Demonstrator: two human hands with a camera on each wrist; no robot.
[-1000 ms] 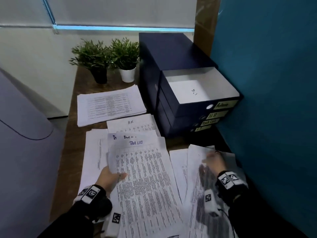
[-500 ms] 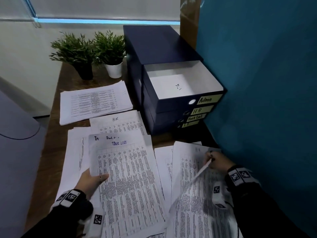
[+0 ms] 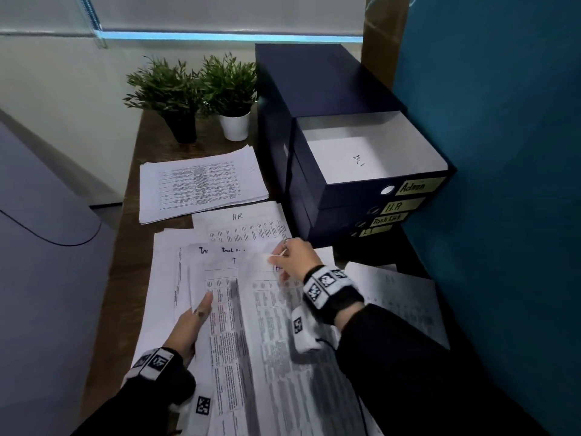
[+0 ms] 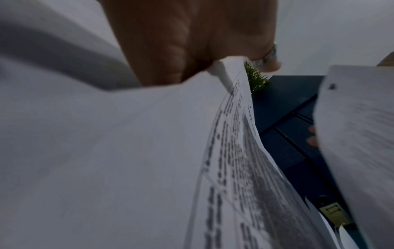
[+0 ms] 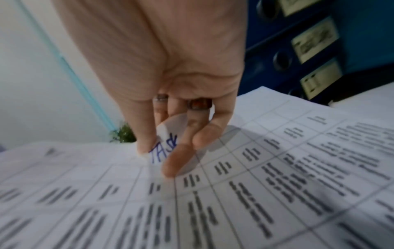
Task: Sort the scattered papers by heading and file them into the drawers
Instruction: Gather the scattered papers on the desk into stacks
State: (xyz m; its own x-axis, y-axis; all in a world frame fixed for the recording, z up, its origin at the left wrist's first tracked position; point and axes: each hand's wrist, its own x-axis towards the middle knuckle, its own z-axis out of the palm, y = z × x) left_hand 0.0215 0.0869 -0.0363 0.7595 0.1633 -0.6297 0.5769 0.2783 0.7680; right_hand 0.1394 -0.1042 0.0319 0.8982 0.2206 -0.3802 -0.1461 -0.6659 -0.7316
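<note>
Printed sheets lie scattered on a wooden desk [image 3: 125, 278]. My left hand [image 3: 193, 322] grips the left edge of the Task List pile [image 3: 226, 357], thumb on top; the left wrist view shows the left hand [image 4: 192, 50] pinching that pile's edge [image 4: 149, 151]. My right hand [image 3: 290, 258] pinches the top edge of a sheet [image 3: 283, 335] lying over that pile. In the right wrist view the right hand [image 5: 157, 155] bends up the sheet's [image 5: 234, 193] corner, headed "TASK". The navy drawer unit [image 3: 314, 89] stands behind, its top "Admin" drawer [image 3: 355, 196] open with one sheet inside.
Shut drawers below are labelled HR [image 3: 394, 206], Task List [image 3: 388, 219] and IT [image 3: 366, 231]. An HR sheet [image 3: 242, 221] and a separate stack [image 3: 201, 184] lie further back. More papers [image 3: 402, 297] lie at the right. Two potted plants [image 3: 201, 89] stand behind. A teal wall [image 3: 503, 152] bounds the right.
My right hand lifted a sheet from the right-hand papers and carried it left onto the Task List pile. The left hand kept hold of that pile's edge.
</note>
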